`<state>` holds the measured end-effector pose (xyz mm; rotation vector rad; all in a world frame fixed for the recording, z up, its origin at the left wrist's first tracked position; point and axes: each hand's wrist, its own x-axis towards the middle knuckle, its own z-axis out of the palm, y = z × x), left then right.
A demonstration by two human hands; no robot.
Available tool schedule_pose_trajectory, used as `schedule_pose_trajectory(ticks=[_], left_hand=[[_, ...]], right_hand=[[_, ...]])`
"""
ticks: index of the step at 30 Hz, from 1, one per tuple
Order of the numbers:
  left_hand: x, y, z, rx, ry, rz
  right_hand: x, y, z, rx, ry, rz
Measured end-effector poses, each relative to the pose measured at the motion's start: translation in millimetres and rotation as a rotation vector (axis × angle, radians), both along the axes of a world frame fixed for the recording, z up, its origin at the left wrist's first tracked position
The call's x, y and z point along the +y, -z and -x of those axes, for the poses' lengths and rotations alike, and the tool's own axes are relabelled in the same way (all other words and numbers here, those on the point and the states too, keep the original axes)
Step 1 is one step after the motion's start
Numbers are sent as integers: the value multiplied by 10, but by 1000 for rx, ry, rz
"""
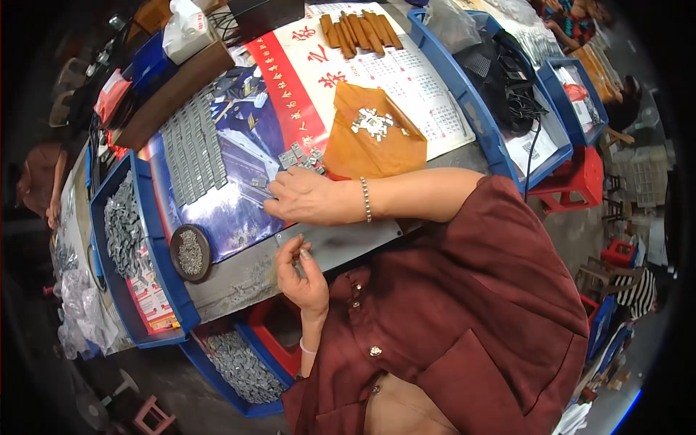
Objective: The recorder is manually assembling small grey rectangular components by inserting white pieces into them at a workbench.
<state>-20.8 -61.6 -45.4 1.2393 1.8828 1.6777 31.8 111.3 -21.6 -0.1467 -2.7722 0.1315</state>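
Observation:
My right hand [308,196], with a beaded bracelet, rests over the near edge of a poster [233,138], its fingers bent down and pressed together. Against its knuckles lies a small heap of grey metal pieces [301,156]; whatever is under its fingertips is hidden. Closer to my body, my left hand [302,279] is raised with fingers curled and thumb near the fingertips; anything pinched there is too small to name. Just beyond the right forearm, an orange-brown sheet [377,156] carries small silvery-white pieces [373,124]. Rows of grey pieces [192,148] cover the poster's left part.
A dark round bowl [191,252] of tiny metal bits stands beside a blue tray [163,250] of grey parts. Below sits another blue bin [246,366]. Brown strips [360,33] lie at the back. Rightward is a blue tray [464,90] with black cables, near a red stool [576,181].

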Motion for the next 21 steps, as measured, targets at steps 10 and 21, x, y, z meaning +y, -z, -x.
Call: schedule_pose_trajectory(ticks=[10, 21], left_hand=[[226, -199, -47, -338, 103, -51], [216, -402, -46, -374, 123, 74]], right_hand=[[-114, -335, -407, 205, 100, 1396], [-335, -246, -579, 367, 170, 2171]])
